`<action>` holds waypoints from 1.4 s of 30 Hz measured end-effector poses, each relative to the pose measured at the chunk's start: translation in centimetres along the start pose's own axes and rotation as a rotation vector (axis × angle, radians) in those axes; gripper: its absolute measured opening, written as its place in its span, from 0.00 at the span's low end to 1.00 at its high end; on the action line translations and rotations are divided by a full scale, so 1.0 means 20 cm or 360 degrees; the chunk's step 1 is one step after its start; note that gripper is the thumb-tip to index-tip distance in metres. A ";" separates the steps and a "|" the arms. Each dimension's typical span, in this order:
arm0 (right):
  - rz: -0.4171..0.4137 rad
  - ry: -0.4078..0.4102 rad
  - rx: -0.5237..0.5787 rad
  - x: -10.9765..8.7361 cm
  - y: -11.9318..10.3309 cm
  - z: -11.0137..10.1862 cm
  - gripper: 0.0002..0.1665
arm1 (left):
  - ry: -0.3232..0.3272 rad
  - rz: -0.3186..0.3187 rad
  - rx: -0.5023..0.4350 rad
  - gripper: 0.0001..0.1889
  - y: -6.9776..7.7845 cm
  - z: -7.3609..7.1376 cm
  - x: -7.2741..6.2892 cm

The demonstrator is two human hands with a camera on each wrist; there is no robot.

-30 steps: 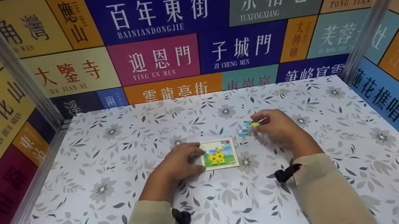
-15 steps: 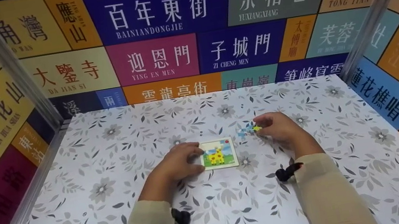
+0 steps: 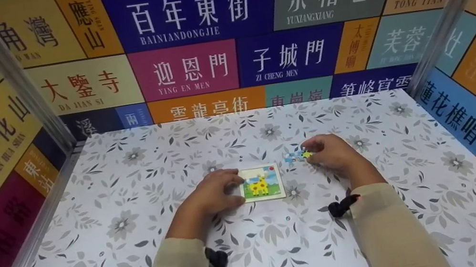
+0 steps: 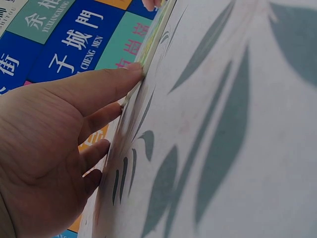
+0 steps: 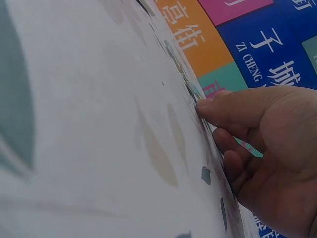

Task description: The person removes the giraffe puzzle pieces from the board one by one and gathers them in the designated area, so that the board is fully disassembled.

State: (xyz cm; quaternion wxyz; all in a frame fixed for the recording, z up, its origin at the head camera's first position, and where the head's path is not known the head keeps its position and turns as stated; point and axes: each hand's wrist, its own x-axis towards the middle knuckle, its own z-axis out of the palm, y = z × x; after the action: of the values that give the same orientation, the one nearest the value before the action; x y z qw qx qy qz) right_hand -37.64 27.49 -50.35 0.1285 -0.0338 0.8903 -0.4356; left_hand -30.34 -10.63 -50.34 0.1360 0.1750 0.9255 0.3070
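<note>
Giraffe jigsaw (image 3: 258,185) lies right of the left hand (image 3: 210,194), touching its parted fingers; right hand (image 3: 331,151) pinches yellow-green piece (image 3: 307,154).

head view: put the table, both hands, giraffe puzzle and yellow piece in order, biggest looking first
1. Table
2. Left hand and right hand: too alike to rank
3. Giraffe puzzle
4. Yellow piece

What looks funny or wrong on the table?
The rectangular, cream-rimmed board with the yellow giraffe picture has a pale gap near its top, so the picture looks unfinished. Small light-blue jigsaw pieces lie loose near the person's right hand.
</note>
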 end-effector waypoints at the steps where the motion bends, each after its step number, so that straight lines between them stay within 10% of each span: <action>1: 0.0008 0.0003 0.0004 0.00 0.00 0.00 0.30 | 0.0007 0.0013 0.0002 0.26 0.00 0.00 0.00; 42: -0.0254 -0.0224 -0.0186 -0.02 -0.42 0.32 0.30 | -0.0020 -0.0021 -0.0014 0.26 0.00 -0.01 0.01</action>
State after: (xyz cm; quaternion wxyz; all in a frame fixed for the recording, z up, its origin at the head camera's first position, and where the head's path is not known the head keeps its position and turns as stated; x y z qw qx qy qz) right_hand -36.09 17.49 -47.47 0.1533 -0.1426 0.8974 -0.3884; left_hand -30.56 -10.62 -50.30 0.1447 0.1703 0.9244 0.3091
